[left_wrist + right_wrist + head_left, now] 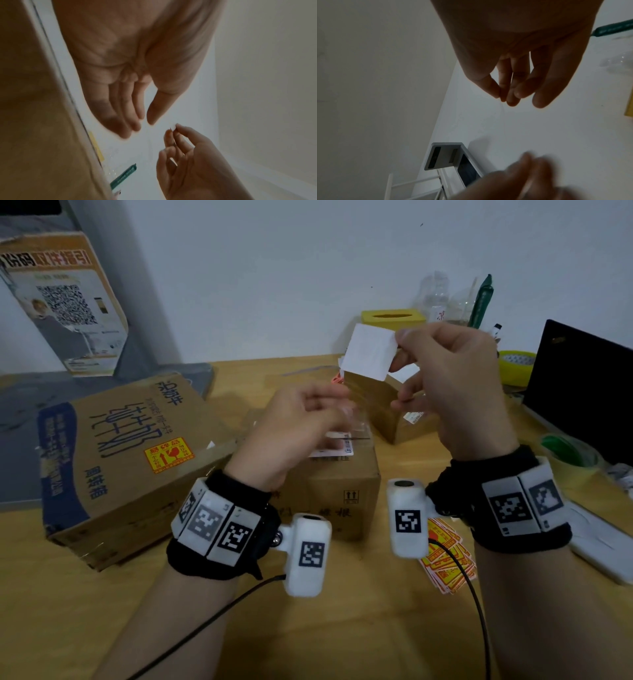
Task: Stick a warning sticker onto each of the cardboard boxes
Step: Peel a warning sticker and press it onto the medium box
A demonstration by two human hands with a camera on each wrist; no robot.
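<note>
Right hand (455,385) pinches white sticker (370,351) (edge-on from wrists).

The desk (85,628) is light wood-brown. The large cardboard box (113,460) is brown with a dark blue band down one side, black lettering, and a yellow warning sticker (168,455) printed in red. The middle cardboard box (337,491) is plain brown with small black marks. The sheet (370,352) pinched in the right hand (455,392) shows white. The stack of stickers (448,563) on the desk is yellow and red-orange. Black wristbands (219,525) carry white blocks with black-and-white square codes. The tissue box (394,318) and tape roll (515,366) are yellow; the wall (308,268) is pale grey-white
</note>
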